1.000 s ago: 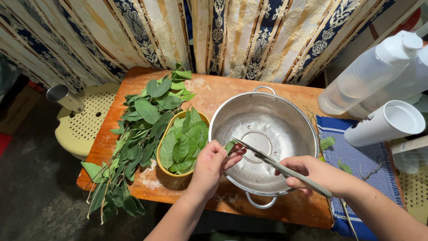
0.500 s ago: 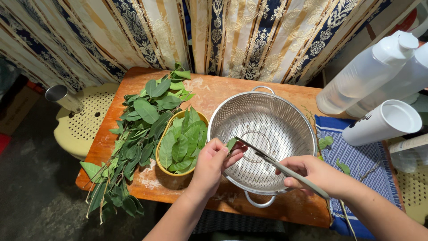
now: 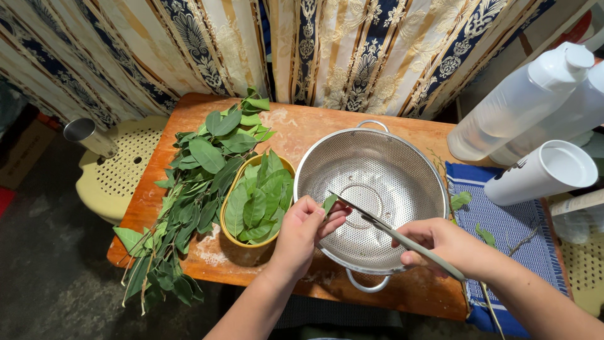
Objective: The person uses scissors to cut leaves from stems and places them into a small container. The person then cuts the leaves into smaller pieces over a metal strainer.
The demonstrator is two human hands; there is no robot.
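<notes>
My left hand [image 3: 306, 233] pinches a small green leaf [image 3: 329, 203] over the near rim of a steel colander [image 3: 412, 167]. My right hand [image 3: 448, 244] grips long grey scissors [image 3: 377, 225], whose blades reach left to the leaf at my left fingers. A yellow bowl [image 3: 234, 242] packed with green leaves [image 3: 258, 198] stands just left of the colander. A pile of leafy branches [image 3: 189, 189] lies on the left part of the wooden table [image 3: 302, 126]. The colander looks empty inside.
A blue woven cloth [image 3: 503, 233] with a few leaf bits covers the table's right end. White plastic bottles [image 3: 522, 94] and a white cup [image 3: 544, 171] lie at the right. A cream plastic stool [image 3: 116, 179] with a metal cup [image 3: 88, 135] stands left; patterned curtains hang behind.
Almost nothing: both hands stay over the colander's near rim, with only small shifts of the left fingers and the scissor blades at the leaf.
</notes>
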